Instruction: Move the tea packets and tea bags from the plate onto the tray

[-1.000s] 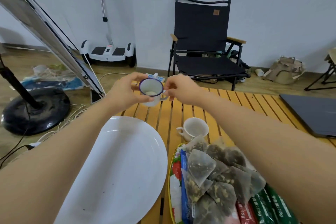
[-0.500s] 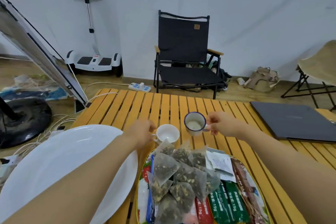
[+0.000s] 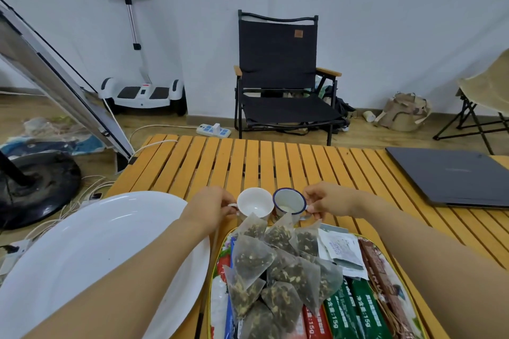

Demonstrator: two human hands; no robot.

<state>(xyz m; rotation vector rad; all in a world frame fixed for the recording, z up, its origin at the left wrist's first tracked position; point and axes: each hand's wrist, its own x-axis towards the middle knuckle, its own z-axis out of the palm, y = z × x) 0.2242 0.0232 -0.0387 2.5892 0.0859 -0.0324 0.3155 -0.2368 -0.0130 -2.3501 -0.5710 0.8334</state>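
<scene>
The left hand [image 3: 210, 205] pinches the handle of a white cup [image 3: 254, 203], and the right hand [image 3: 326, 201] pinches the handle of a blue-rimmed enamel mug [image 3: 289, 202]; the two vessels stand rim to rim on the slatted wooden table [image 3: 275, 162], just past the tray's far edge. The tray [image 3: 385, 259], yellow-rimmed with a printed pattern, sits at 5 o'clock and carries the pyramid tea bags [image 3: 275, 264] heaped at its middle, with the tea packets [image 3: 355, 311] in green, red and blue lying flat under and beside them and a white sachet [image 3: 343, 250] at the heap's 2 o'clock. The white plate [image 3: 91, 242] lies at 8 o'clock, its right rim just beside the tray, bare but for a few dark specks, with the left forearm crossing over it. From 11 to 1 o'clock the table slats run open to the far edge. A closed dark laptop [image 3: 451, 176] rests at 2 o'clock near the right edge. Beyond the table, on the wooden floor, stand a black folding chair [image 3: 278, 74] at 12 o'clock, a white self-balancing scooter [image 3: 141, 91] at 10 o'clock and a power strip [image 3: 213, 129].
</scene>
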